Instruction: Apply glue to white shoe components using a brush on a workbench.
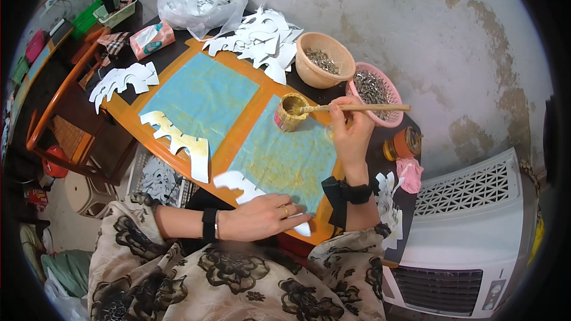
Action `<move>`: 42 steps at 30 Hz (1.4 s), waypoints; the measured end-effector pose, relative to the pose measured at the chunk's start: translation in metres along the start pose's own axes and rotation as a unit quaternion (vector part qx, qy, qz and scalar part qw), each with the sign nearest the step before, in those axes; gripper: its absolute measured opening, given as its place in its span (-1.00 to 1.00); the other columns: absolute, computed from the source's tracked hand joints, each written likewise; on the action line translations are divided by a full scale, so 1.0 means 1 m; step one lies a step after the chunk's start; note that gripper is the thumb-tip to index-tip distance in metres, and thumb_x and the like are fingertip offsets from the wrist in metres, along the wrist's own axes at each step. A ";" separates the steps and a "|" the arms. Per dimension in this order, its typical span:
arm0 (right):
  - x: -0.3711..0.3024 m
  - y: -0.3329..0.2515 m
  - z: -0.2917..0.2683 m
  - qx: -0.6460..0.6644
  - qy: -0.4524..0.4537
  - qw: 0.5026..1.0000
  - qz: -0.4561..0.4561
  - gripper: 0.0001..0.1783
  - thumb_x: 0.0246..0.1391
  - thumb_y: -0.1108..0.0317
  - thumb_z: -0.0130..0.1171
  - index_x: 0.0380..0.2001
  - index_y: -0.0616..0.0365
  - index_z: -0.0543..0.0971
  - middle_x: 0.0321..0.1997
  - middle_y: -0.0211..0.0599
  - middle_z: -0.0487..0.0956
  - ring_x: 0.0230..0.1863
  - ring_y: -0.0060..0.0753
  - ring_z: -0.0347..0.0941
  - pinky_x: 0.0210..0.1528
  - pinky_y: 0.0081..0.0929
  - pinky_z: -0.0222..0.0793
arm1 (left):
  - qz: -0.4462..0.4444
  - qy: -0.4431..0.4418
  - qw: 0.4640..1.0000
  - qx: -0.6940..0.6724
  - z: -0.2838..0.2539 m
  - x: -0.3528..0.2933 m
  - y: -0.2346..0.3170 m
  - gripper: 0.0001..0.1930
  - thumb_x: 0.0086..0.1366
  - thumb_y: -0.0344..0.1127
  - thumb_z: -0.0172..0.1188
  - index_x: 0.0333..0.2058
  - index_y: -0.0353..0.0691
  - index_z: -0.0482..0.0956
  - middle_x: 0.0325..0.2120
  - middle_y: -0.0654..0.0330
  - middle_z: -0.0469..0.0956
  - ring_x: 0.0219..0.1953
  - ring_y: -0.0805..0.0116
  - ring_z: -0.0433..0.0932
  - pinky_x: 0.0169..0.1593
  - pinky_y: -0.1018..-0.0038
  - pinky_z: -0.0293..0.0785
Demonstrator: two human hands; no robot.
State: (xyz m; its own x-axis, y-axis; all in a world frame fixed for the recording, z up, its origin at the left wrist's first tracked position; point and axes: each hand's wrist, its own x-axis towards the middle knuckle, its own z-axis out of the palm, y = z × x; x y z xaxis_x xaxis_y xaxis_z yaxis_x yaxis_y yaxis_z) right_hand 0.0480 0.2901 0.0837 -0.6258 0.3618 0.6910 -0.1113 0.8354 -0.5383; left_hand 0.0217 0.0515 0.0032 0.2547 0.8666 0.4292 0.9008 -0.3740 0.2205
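Observation:
My right hand (352,134) is closed round the wooden handle of a brush (375,107). The brush's other end reaches into the mouth of a small, smeared jar (289,114) of yellowish paste. At the near edge of the board, my left hand (262,217) lies over a white cut-out piece (238,184) with a notched edge, its fingers bent onto it. The piece sticks out on both sides of that hand. Left of it, a similar notched piece (178,139), coated yellow, rests on the board.
The orange-edged board (229,134) has blue panels, the right one paste-smeared. White pieces are heaped at the back (262,38) and left (125,83). A peach basket (309,77) and a pink basket (389,117) hold small metal parts. A white air cooler (458,232) stands at right.

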 end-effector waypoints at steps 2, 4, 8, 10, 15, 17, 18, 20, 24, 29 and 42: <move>0.002 -0.013 -0.001 -0.019 -0.005 0.999 -0.028 -0.92 0.19 0.45 0.26 -0.35 0.23 0.58 -0.42 -0.30 0.57 -0.47 -0.38 0.50 -0.35 -0.47 0.41 | -0.011 0.008 1.000 -0.006 0.002 0.006 0.001 -0.45 0.21 -0.26 0.23 0.20 -0.17 0.47 0.05 0.20 0.50 -0.05 0.29 0.48 0.00 0.43 0.54; 0.001 -0.017 0.001 -0.039 -0.011 0.998 -0.053 -0.92 0.18 0.46 0.26 -0.36 0.22 0.58 -0.42 -0.28 0.57 -0.48 -0.35 0.49 -0.37 -0.46 0.40 | -0.043 -0.010 0.997 -0.069 -0.001 0.008 0.004 -0.42 0.23 -0.14 0.29 0.21 -0.17 0.47 0.04 0.15 0.51 -0.07 0.24 0.50 0.01 0.39 0.55; 0.003 -0.012 0.004 -0.058 -0.022 0.996 -0.062 -0.93 0.15 0.50 0.28 -0.37 0.23 0.57 -0.42 -0.28 0.58 -0.48 -0.35 0.52 -0.40 -0.45 0.38 | -0.092 -0.009 0.961 -0.260 -0.026 0.005 -0.002 -0.43 0.30 -0.07 0.32 0.19 -0.22 0.46 0.04 0.06 0.52 0.03 0.08 0.53 0.06 0.26 0.55; 0.005 -0.009 0.006 -0.056 -0.019 0.996 -0.069 -0.93 0.14 0.51 0.29 -0.37 0.23 0.57 -0.42 -0.27 0.58 -0.48 -0.35 0.52 -0.41 -0.45 0.38 | -0.189 -0.015 0.924 -0.333 -0.043 0.007 -0.025 -0.47 0.32 -0.08 0.32 0.16 -0.24 0.47 0.02 0.01 0.53 0.06 0.06 0.53 0.05 0.26 0.55; 0.008 -0.009 0.000 -0.055 -0.030 0.994 -0.092 -0.93 0.13 0.52 0.28 -0.34 0.25 0.57 -0.40 -0.24 0.58 -0.43 -0.29 0.55 -0.36 -0.37 0.41 | -0.349 0.096 0.887 -0.288 -0.061 0.033 -0.124 -0.11 0.09 -0.30 0.52 0.32 -0.19 0.17 0.10 0.04 0.43 0.06 0.16 0.48 0.11 0.32 0.48; 0.008 -0.010 0.001 -0.037 -0.043 0.996 -0.069 -0.94 0.13 0.52 0.27 -0.33 0.25 0.58 -0.39 -0.23 0.59 -0.40 -0.25 0.56 -0.33 -0.37 0.42 | -0.376 0.092 0.885 -0.258 -0.044 0.043 -0.160 0.07 -0.03 -0.33 0.58 0.39 -0.22 0.08 0.21 -0.02 0.39 0.13 0.06 0.47 0.20 0.27 0.45; 0.009 -0.011 0.001 -0.020 -0.057 0.997 -0.044 -0.94 0.13 0.52 0.26 -0.33 0.25 0.58 -0.38 -0.23 0.59 -0.36 -0.22 0.57 -0.31 -0.36 0.43 | -0.374 0.091 0.892 -0.237 -0.038 0.047 -0.169 0.14 -0.07 -0.34 0.60 0.42 -0.23 0.04 0.25 -0.04 0.37 0.17 0.02 0.46 0.22 0.25 0.44; 0.012 -0.009 0.000 -0.023 -0.067 0.996 -0.045 -0.94 0.12 0.52 0.26 -0.33 0.24 0.58 -0.38 -0.22 0.59 -0.35 -0.19 0.57 -0.30 -0.36 0.43 | -0.376 0.077 0.882 -0.272 -0.028 0.054 -0.179 0.19 -0.11 -0.36 0.61 0.44 -0.24 0.00 0.21 -0.05 0.42 0.16 0.02 0.49 0.21 0.26 0.45; 0.021 -0.022 -0.008 -0.022 -0.117 0.990 -0.075 -0.92 0.09 0.53 0.26 -0.33 0.23 0.57 -0.37 -0.19 0.59 -0.33 -0.13 0.57 -0.29 -0.32 0.43 | -0.349 0.074 0.888 -0.290 -0.005 0.049 -0.198 0.26 -0.22 -0.27 0.63 0.44 -0.27 0.01 0.04 -0.11 0.59 0.14 -0.13 0.48 0.23 0.20 0.42; 0.017 -0.015 -0.008 -0.028 -0.119 0.986 -0.115 -0.94 0.08 0.55 0.23 -0.34 0.23 0.56 -0.36 -0.17 0.59 -0.35 -0.10 0.57 -0.30 -0.28 0.45 | -0.343 0.104 0.905 -0.229 0.001 0.060 -0.188 0.24 -0.22 -0.34 0.65 0.43 -0.27 0.04 -0.11 -0.05 0.67 -0.07 0.05 0.66 0.08 0.32 0.54; 0.010 0.015 0.014 0.037 -0.143 0.989 -0.012 -0.95 0.16 0.53 0.21 -0.30 0.29 0.57 -0.32 -0.17 0.60 -0.35 -0.15 0.59 -0.25 -0.35 0.50 | -0.357 0.078 0.899 -0.243 -0.006 0.059 -0.185 -0.14 -0.26 -0.12 0.71 0.03 -0.25 0.47 -0.12 -0.04 0.63 0.02 -0.12 0.48 0.10 0.15 0.41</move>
State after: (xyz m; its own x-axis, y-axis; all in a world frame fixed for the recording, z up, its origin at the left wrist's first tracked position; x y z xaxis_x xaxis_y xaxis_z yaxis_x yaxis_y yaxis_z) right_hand 0.0293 0.3000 0.0756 -0.8140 0.2021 0.5446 -0.1780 0.8056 -0.5650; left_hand -0.1324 0.1700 -0.0069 -0.4126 0.9008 0.1354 0.5457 0.1255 0.8285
